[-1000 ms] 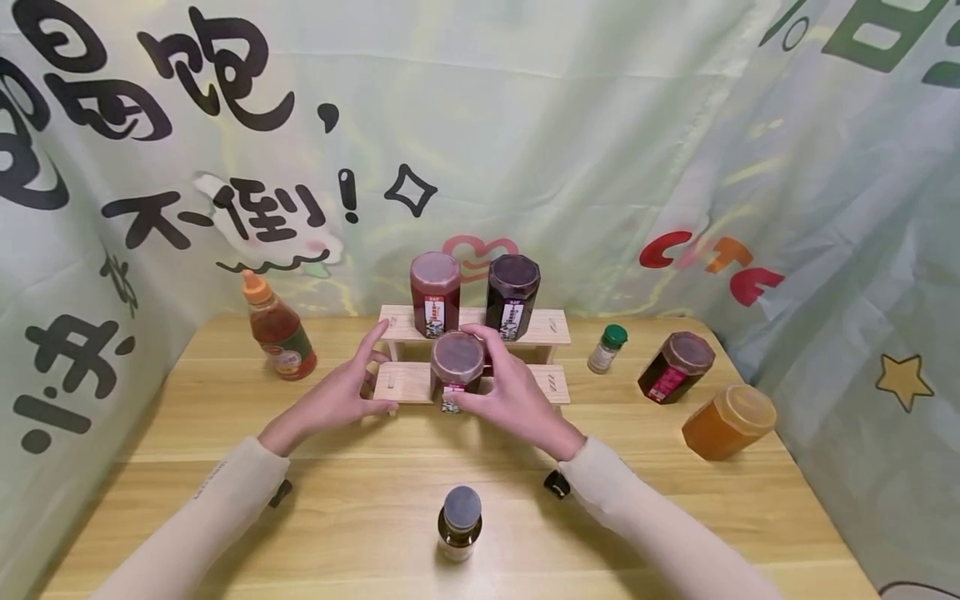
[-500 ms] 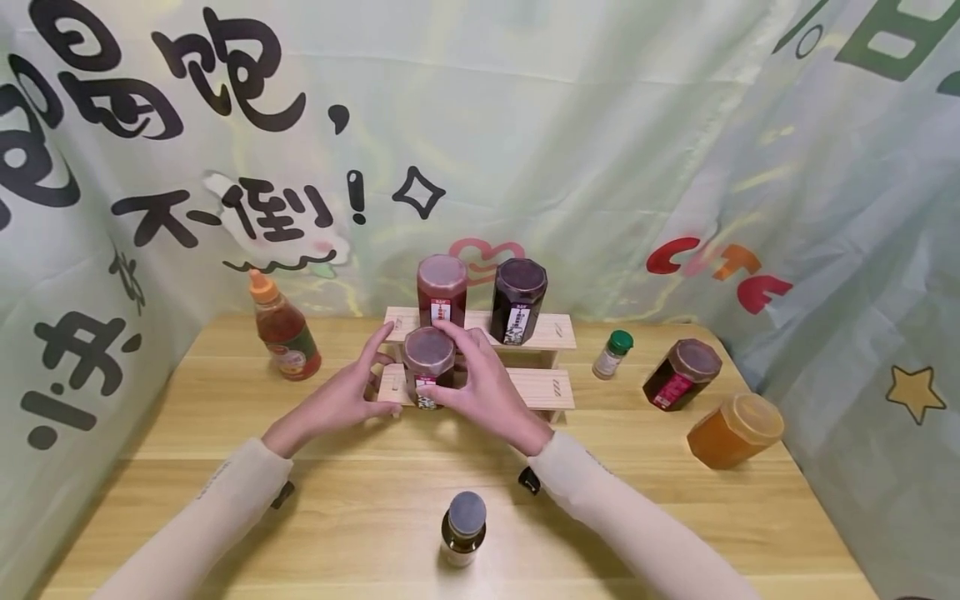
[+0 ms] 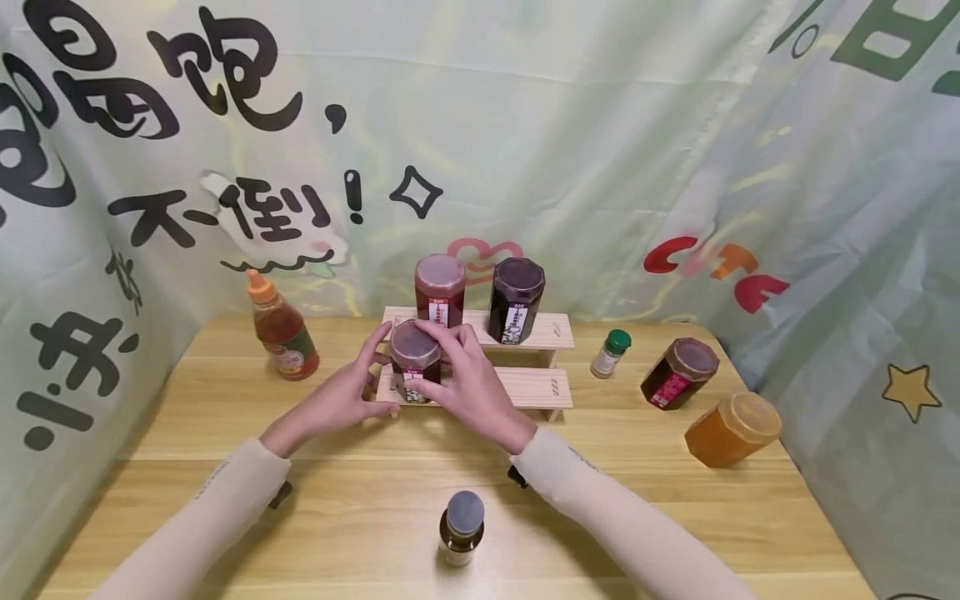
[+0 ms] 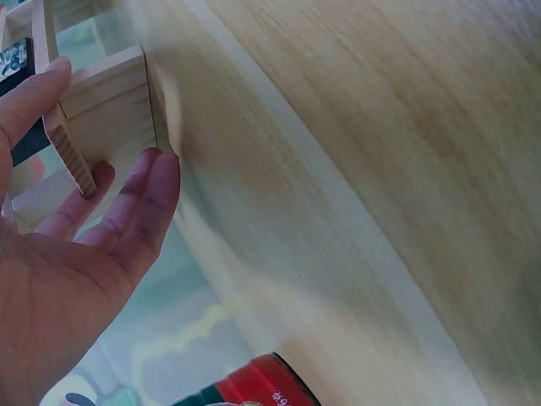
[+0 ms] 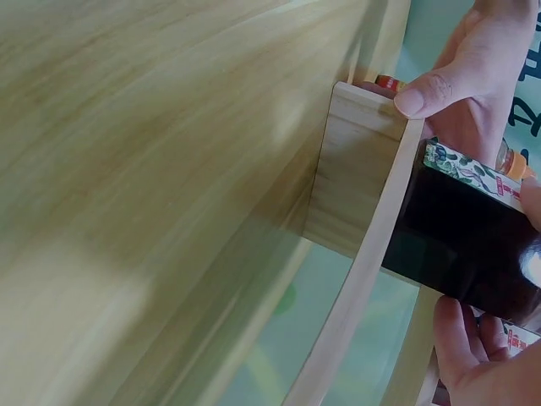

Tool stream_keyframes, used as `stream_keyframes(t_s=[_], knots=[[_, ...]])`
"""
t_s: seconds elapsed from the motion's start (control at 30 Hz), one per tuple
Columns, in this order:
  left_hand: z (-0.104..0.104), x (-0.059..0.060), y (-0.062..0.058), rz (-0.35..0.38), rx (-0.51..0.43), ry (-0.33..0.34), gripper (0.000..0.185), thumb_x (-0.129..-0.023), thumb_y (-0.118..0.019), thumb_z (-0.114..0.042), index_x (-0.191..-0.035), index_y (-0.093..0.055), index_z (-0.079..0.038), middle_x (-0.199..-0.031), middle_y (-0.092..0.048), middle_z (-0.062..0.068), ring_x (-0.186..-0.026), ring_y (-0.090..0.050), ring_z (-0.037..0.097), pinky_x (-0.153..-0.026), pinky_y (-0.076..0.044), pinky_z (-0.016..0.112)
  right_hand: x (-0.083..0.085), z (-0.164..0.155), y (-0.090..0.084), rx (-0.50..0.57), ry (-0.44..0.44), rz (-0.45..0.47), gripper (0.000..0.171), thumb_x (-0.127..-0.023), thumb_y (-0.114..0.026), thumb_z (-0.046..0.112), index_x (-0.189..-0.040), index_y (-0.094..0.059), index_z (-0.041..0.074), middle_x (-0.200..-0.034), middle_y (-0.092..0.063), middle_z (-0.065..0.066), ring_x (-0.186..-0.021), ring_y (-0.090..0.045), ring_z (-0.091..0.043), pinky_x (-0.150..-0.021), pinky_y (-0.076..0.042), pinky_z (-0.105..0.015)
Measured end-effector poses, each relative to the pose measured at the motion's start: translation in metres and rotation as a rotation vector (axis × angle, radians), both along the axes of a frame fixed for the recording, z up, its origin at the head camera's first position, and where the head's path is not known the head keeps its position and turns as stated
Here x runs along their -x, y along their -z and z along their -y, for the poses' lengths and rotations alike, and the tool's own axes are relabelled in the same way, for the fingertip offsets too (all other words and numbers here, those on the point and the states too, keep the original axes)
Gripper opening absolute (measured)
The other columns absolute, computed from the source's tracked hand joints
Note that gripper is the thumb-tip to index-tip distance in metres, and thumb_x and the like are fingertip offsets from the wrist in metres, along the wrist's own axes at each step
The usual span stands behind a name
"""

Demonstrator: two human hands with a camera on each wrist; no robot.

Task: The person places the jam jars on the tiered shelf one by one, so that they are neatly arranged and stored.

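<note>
A two-tier wooden rack (image 3: 525, 387) stands mid-table. On its top tier are a red jar (image 3: 438, 290) and a dark purple jar (image 3: 514, 298). My right hand (image 3: 442, 367) grips a dark jar (image 3: 414, 357) with a brownish lid, standing at the left end of the lower tier. In the right wrist view the jar (image 5: 473, 245) sits against the shelf board (image 5: 363, 161), with my fingers (image 5: 461, 347) around it. My left hand (image 3: 367, 385) rests with straight fingers against the rack's left end; the left wrist view shows that hand (image 4: 93, 220) touching the rack's side (image 4: 101, 110).
An orange-capped red sauce bottle (image 3: 281, 329) stands at the back left. Right of the rack are a small green-capped shaker (image 3: 609, 352), a tilted dark jar (image 3: 678, 373) and an amber honey jar (image 3: 731, 429). A small grey-capped bottle (image 3: 460, 527) stands near the table's front edge (image 3: 225, 533).
My right hand has slid the dark jar leftward along the lower tier, from its middle to its left end. The left hand has stayed at the rack's end.
</note>
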State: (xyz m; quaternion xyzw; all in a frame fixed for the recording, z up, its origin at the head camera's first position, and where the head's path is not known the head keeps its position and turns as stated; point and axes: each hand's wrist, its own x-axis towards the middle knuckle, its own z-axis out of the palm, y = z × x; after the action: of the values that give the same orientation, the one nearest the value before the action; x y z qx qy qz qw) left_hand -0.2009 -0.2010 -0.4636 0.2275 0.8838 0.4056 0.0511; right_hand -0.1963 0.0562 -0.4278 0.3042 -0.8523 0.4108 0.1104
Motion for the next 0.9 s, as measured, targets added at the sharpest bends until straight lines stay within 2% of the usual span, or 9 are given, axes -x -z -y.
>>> stream_keyframes(t_s=[0.2,0.33,0.53,0.63,0.77,0.83,0.9], knots=[[0.001,0.000,0.000,-0.009,0.001,-0.001,0.132,-0.090,-0.094,-0.013,-0.176,0.004,-0.032,-0.147,-0.061,0.023,-0.090,-0.069,0.021,-0.075,-0.057,0.042,-0.003,0.001,-0.001,-0.021,0.016,-0.005,0.088,-0.091,-0.093,0.027,-0.165,-0.046,0.030,-0.128,-0.050,-0.011,-0.095,-0.063,-0.030,-0.079,-0.056,-0.036],[0.002,-0.001,0.001,-0.009,0.002,-0.002,0.132,-0.090,-0.094,-0.013,-0.176,0.004,-0.031,-0.147,-0.060,0.023,-0.089,-0.069,0.020,-0.076,-0.056,0.043,-0.008,-0.003,-0.001,-0.043,0.016,-0.029,0.091,-0.091,-0.091,0.024,-0.168,-0.041,0.029,-0.127,-0.052,-0.012,-0.082,-0.063,-0.026,-0.070,-0.054,-0.032],[0.000,-0.001,0.000,-0.001,0.005,-0.008,0.132,-0.089,-0.094,-0.013,-0.176,0.003,-0.031,-0.146,-0.061,0.023,-0.089,-0.068,0.021,-0.076,-0.056,0.043,-0.017,-0.015,-0.006,-0.028,0.014,-0.009,0.095,-0.092,-0.089,0.026,-0.170,-0.035,0.031,-0.128,-0.053,-0.014,-0.076,-0.061,-0.022,-0.068,-0.056,-0.032],[0.001,-0.001,-0.001,0.000,0.013,-0.010,0.132,-0.089,-0.094,-0.013,-0.176,0.003,-0.031,-0.147,-0.061,0.023,-0.090,-0.068,0.022,-0.077,-0.056,0.044,-0.021,-0.019,-0.011,0.018,0.010,0.020,0.096,-0.091,-0.089,0.023,-0.170,-0.035,0.032,-0.132,-0.053,-0.013,-0.088,-0.065,-0.027,-0.074,-0.059,-0.037],[0.000,-0.001,-0.002,0.008,0.014,-0.011,0.132,-0.089,-0.095,-0.014,-0.176,0.003,-0.032,-0.148,-0.060,0.023,-0.091,-0.069,0.022,-0.078,-0.056,0.044,-0.023,-0.028,-0.016,0.072,-0.005,0.034,0.095,-0.090,-0.091,0.020,-0.169,-0.037,0.023,-0.135,-0.054,-0.014,-0.115,-0.064,-0.033,-0.090,-0.060,-0.040],[0.000,-0.001,-0.002,0.011,0.012,-0.011,0.132,-0.089,-0.095,-0.014,-0.176,0.003,-0.031,-0.147,-0.061,0.023,-0.090,-0.068,0.022,-0.077,-0.056,0.044,-0.025,-0.033,-0.018,0.092,-0.005,0.040,0.092,-0.091,-0.090,0.018,-0.167,-0.039,0.017,-0.135,-0.055,-0.013,-0.120,-0.062,-0.031,-0.095,-0.058,-0.038],[0.000,-0.001,-0.002,0.012,0.008,-0.009,0.132,-0.089,-0.095,-0.014,-0.176,0.003,-0.031,-0.147,-0.061,0.023,-0.087,-0.067,0.022,-0.076,-0.055,0.043,-0.027,-0.038,-0.019,0.122,-0.004,0.044,0.088,-0.091,-0.090,0.015,-0.164,-0.041,0.011,-0.134,-0.057,-0.014,-0.121,-0.061,-0.029,-0.096,-0.058,-0.036]])
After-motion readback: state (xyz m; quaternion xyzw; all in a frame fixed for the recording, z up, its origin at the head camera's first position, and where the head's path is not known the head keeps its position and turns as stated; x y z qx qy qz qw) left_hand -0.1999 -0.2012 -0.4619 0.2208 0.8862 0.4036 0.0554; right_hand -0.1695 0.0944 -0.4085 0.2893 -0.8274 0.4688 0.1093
